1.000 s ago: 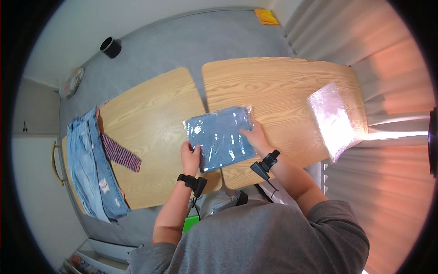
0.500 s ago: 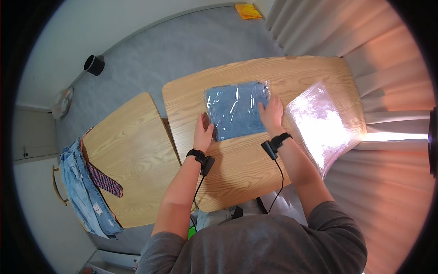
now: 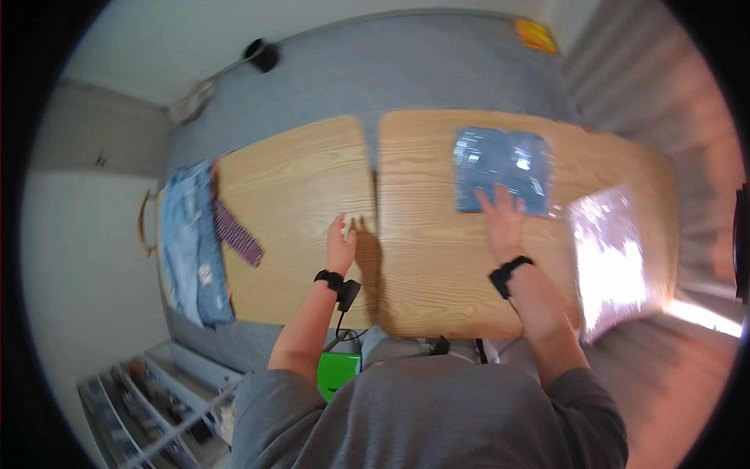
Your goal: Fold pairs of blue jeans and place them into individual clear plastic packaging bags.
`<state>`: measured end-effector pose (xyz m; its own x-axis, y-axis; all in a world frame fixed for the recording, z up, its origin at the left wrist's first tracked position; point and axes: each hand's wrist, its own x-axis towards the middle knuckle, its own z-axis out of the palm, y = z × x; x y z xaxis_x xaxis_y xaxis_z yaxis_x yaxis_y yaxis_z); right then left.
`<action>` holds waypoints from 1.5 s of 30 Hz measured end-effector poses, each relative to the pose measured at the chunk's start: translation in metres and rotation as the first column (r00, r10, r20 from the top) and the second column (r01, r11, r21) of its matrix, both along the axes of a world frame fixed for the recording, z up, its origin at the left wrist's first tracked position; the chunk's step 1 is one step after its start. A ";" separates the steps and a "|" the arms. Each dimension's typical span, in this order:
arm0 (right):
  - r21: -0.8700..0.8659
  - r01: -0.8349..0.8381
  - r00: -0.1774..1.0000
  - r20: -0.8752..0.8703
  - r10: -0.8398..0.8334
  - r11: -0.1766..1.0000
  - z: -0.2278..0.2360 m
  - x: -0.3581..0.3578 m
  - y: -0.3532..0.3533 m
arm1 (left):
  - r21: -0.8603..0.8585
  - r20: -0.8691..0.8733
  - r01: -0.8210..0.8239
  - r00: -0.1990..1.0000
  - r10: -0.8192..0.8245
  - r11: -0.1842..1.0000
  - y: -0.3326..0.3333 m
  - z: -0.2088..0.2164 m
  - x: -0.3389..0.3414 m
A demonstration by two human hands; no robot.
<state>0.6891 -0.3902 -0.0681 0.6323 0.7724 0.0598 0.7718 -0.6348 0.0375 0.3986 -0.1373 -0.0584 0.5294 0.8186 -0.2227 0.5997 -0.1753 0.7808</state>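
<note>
A folded blue denim garment in a clear plastic bag lies flat on the right-hand table. My right hand is open, its fingers spread over the near edge of this package; whether the fingertips press on it is hard to tell. My left hand is open and holds nothing, raised near the inner edge of the left table. To the right of the package lies a shiny pile of clear plastic bags. Light-blue jeans hang over the left table's far-left end, beside a dark patterned knit piece.
Two wooden tables, the left one and the right one, stand with a narrow gap between them. A green object is below the front edge. Shelving stands at lower left, a black bin on the floor beyond.
The view has swung left. My left hand has come off the package's left side and moved left. My right hand has shifted from its right side to its near edge.
</note>
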 end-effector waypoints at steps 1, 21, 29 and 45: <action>-0.035 0.004 1.000 -0.015 -0.005 0.999 0.002 0.010 0.003 | 0.083 0.016 0.000 1.000 -0.001 0.997 0.012 0.003 -0.016; 0.270 -0.027 0.797 -0.575 0.184 0.962 0.013 -0.310 0.074 | 0.643 -0.158 -0.465 0.697 0.699 0.609 0.257 0.012 -0.429; 0.102 -0.042 0.774 -0.626 0.097 0.994 0.060 -0.320 0.091 | 0.700 -0.320 -0.282 0.697 0.641 0.656 0.306 0.008 -0.482; 0.194 -0.237 0.506 -0.812 0.292 0.952 0.121 -0.394 0.195 | 0.386 0.059 -0.236 0.971 0.232 0.892 0.272 0.136 -0.452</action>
